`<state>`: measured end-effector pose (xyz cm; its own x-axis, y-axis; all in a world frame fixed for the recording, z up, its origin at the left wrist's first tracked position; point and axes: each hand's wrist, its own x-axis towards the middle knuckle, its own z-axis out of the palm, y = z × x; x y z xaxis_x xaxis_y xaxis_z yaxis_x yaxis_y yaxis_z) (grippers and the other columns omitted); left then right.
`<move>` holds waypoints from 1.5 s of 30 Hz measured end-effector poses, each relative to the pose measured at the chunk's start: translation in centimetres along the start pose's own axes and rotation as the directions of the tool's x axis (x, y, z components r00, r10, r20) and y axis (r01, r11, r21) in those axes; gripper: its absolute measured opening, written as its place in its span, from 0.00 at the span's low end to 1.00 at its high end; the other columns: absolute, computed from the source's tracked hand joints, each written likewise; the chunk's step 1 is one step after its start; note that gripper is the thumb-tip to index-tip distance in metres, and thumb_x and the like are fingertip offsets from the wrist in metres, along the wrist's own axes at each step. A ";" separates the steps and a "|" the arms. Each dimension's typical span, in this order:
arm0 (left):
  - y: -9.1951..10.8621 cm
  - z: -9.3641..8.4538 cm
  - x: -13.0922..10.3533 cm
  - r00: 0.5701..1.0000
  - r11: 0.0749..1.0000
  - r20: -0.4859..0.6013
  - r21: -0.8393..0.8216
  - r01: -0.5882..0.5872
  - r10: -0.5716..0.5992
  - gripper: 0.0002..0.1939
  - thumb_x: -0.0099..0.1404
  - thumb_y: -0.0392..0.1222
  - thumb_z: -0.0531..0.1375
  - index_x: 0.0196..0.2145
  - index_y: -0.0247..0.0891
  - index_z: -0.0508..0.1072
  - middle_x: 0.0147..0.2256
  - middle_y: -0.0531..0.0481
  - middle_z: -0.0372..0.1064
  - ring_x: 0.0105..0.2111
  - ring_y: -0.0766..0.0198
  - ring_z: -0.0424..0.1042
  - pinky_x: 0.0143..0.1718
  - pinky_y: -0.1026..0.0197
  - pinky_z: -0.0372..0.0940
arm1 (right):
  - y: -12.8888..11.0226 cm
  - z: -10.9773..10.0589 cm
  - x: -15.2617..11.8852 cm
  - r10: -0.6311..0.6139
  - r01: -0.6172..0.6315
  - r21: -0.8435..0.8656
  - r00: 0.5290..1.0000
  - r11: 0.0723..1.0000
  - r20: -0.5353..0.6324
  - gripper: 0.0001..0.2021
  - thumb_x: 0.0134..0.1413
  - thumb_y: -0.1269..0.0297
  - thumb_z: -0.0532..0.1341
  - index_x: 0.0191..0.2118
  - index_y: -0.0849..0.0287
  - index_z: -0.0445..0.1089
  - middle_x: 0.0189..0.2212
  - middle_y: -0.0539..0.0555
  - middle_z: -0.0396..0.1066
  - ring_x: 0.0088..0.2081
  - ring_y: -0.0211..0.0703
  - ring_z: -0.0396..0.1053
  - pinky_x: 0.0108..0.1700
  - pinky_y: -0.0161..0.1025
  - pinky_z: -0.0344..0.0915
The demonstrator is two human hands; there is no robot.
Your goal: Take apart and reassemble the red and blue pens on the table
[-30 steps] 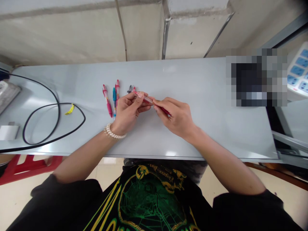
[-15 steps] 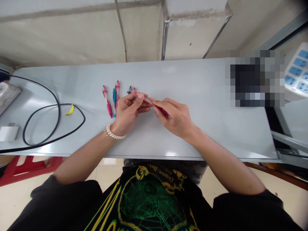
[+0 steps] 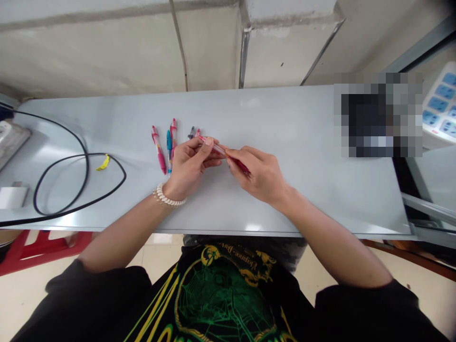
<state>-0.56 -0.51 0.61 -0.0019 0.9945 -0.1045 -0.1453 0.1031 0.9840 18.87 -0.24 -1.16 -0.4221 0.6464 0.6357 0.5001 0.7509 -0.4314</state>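
Observation:
Above the middle of the table, both my hands hold one pink-and-clear pen [image 3: 218, 149]. My left hand [image 3: 192, 164] pinches its clear barrel between thumb and fingers. Around its dark pink grip end, the fingers of my right hand [image 3: 259, 172] are closed. Just left of my left hand lie a pink pen [image 3: 158, 150], a blue pen [image 3: 169, 151] and a second pink pen [image 3: 173, 130]. Beyond my left fingertips are a grey-black pen piece [image 3: 192, 132] and another pink tip [image 3: 198, 132], both partly hidden by the hand.
A looped black cable [image 3: 87, 156] with a yellow tag [image 3: 103, 162] covers the table's left side. A white charger [image 3: 13, 196] sits near the left edge. A blurred dark object [image 3: 368, 123] is at the far right, with a power strip [image 3: 441, 104] beyond it.
Almost nothing differs. Both hands keep the same hold on the pen, and the right hand has shifted only very slightly. The pens on the table lie as before.

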 end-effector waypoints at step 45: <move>-0.1 -0.3 0.0 0.999 1.000 0.044 -0.014 0.003 -0.003 0.15 0.69 0.57 0.71 0.39 0.43 0.80 0.39 0.53 0.83 0.38 0.62 0.84 0.36 0.62 0.78 | 0.0 0.1 -0.2 -0.001 0.002 -0.017 0.999 1.000 0.047 0.14 0.77 0.65 0.54 0.55 0.61 0.75 0.37 0.55 0.79 0.33 0.37 0.73 0.35 0.35 0.66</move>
<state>-0.87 -0.51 0.46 0.0415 0.9940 -0.1008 -0.1589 0.1062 0.9816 18.91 -0.31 -1.32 -0.4578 0.6514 0.6050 0.5121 0.7495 -0.4195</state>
